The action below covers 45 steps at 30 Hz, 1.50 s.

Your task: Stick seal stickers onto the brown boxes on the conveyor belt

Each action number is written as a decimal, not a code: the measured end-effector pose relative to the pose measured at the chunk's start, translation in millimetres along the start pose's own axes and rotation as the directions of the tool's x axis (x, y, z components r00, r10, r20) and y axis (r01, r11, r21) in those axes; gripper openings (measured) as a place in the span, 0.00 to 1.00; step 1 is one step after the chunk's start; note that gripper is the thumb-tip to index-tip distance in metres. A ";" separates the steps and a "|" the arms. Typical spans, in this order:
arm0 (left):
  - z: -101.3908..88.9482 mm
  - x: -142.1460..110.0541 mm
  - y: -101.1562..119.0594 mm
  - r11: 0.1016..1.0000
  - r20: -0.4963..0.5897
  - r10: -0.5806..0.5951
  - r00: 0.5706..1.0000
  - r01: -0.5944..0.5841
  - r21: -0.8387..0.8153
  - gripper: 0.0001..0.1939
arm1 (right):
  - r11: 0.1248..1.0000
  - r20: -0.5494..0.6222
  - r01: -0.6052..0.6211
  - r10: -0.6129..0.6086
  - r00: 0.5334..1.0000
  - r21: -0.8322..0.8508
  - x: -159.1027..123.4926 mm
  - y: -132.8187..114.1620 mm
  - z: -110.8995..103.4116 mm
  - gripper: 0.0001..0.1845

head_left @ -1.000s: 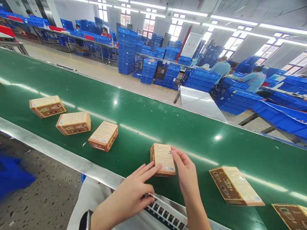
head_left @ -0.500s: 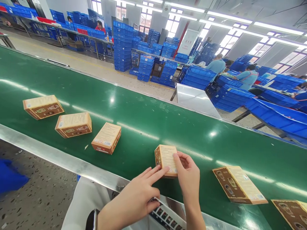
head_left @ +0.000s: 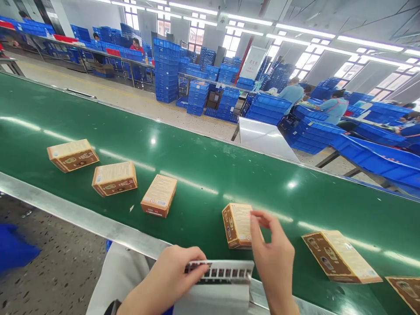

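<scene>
My left hand (head_left: 170,280) is closed on a white strip of small stickers (head_left: 220,272), lifted just above the belt's steel edge. My right hand (head_left: 274,258) hovers beside a small tan and brown box (head_left: 236,224) on the green conveyor belt (head_left: 203,175). Its fingers are loosely curled and pinched together at the box's right edge. I cannot make out anything between them.
Three more boxes (head_left: 72,155) (head_left: 114,178) (head_left: 159,201) lie in a row to the left, two others (head_left: 341,257) (head_left: 407,292) to the right. Stacks of blue crates (head_left: 170,70) and seated workers (head_left: 333,109) fill the floor beyond the belt. A steel chute (head_left: 265,139) stands behind it.
My left hand left the box and drew back, lifting the sticker strip. My right hand's fingers came off the box top and curled. The boxes shifted rightward in view.
</scene>
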State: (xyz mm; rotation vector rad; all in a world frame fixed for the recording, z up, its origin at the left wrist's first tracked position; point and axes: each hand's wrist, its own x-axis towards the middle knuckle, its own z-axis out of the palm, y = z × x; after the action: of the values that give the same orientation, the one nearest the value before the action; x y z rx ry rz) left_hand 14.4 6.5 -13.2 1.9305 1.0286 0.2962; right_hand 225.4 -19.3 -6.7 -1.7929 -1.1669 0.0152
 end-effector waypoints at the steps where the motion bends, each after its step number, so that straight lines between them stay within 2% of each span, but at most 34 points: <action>1: -3.5 -2.6 -0.2 0.997 -0.004 -0.054 0.999 0.054 -0.052 0.12 | 0.988 0.063 0.139 -0.143 0.988 0.060 -12.5 -2.3 0.8 0.12; 2: -6.5 -4.6 -0.1 0.991 -0.010 -0.081 0.997 0.079 -0.111 0.14 | 0.955 0.144 0.266 -0.283 0.948 0.130 -25.0 -4.6 2.2 0.09; 4: -11.3 -7.3 1.3 0.971 -0.021 -0.085 0.996 0.078 -0.224 0.16 | 0.865 0.259 0.440 -0.495 0.829 0.242 -45.1 -7.9 5.6 0.08; 6: -14.2 -8.8 3.2 0.950 -0.009 -0.071 0.997 0.065 -0.305 0.16 | 0.813 0.314 0.515 -0.581 0.751 0.271 -54.7 -7.8 7.6 0.10; 11: -14.4 -11.4 4.6 0.902 0.024 -0.111 0.993 0.111 -0.416 0.17 | 0.765 0.332 0.613 -0.640 0.693 0.197 -46.0 2.2 4.5 0.15; 16: -10.3 -12.7 6.5 0.911 -0.050 -0.132 0.990 0.102 -0.401 0.20 | 0.699 0.291 0.709 -0.700 0.653 0.090 -43.0 5.7 2.4 0.14; 18: -9.2 -13.1 7.1 0.911 -0.072 -0.139 0.988 0.099 -0.401 0.20 | 0.694 0.260 0.713 -0.710 0.654 0.103 -45.7 3.7 1.1 0.14; 20: -9.1 -13.4 6.1 0.910 -0.087 -0.146 0.985 0.099 -0.403 0.20 | 0.737 0.245 0.649 -0.675 0.696 0.188 -47.8 0.8 -0.8 0.13; 21: -9.5 -13.6 4.9 0.913 -0.097 -0.148 0.984 0.098 -0.396 0.20 | 0.787 0.247 0.566 -0.615 0.749 0.245 -47.9 -0.6 -1.4 0.10; 23: -11.0 -14.5 1.7 0.929 -0.105 -0.139 0.985 0.094 -0.357 0.19 | 0.893 0.269 0.277 -0.382 0.884 0.356 -44.3 -3.3 0.2 0.04; 24: -12.0 -15.2 -0.2 0.941 -0.101 -0.129 0.987 0.089 -0.326 0.18 | 0.908 0.285 0.100 -0.230 0.930 0.407 -40.3 -4.6 3.0 0.04; 25: -13.0 -16.0 -2.2 0.954 -0.099 -0.112 0.989 0.079 -0.290 0.17 | 0.889 0.320 -0.069 -0.090 0.943 0.454 -34.8 -5.8 7.4 0.07; 27: -14.8 -18.1 -5.7 0.973 -0.092 -0.046 0.995 0.023 -0.230 0.15 | 0.790 0.409 -0.312 0.085 0.909 0.528 -20.3 -8.8 20.9 0.18; 30: -16.1 -20.4 -9.7 0.971 -0.110 0.136 0.985 -0.155 -0.184 0.11 | 0.665 0.544 -0.469 0.111 0.832 0.582 2.6 -15.2 47.4 0.30; 33: -16.7 -20.1 -13.4 0.952 -0.179 0.286 0.941 -0.301 -0.062 0.10 | 0.621 0.568 -0.502 0.109 0.816 0.602 17.6 -22.3 69.4 0.33; 37: -17.7 -13.7 -19.6 0.927 -0.266 0.367 0.891 -0.324 0.191 0.10 | 0.653 0.537 -0.515 0.190 0.822 0.556 25.9 -26.2 78.8 0.32; 40: -17.8 -4.4 -23.3 0.919 -0.192 0.362 0.912 -0.314 0.238 0.09 | 0.667 0.539 -0.523 0.212 0.815 0.530 28.8 -24.0 76.6 0.30; 43: -16.5 4.4 -24.7 0.939 -0.089 0.312 0.946 -0.293 0.181 0.08 | 0.683 0.554 -0.530 0.215 0.804 0.503 31.6 -21.3 73.5 0.29; 45: -15.0 8.1 -24.2 0.946 -0.070 0.300 0.951 -0.288 0.149 0.08 | 0.695 0.574 -0.529 0.201 0.793 0.487 33.8 -20.3 72.0 0.29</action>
State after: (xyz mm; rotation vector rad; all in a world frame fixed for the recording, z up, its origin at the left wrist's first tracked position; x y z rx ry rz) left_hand -2.1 27.8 -25.6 2.2161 0.8337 0.4974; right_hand 195.8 56.7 -15.8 -1.3945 -0.9216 1.0520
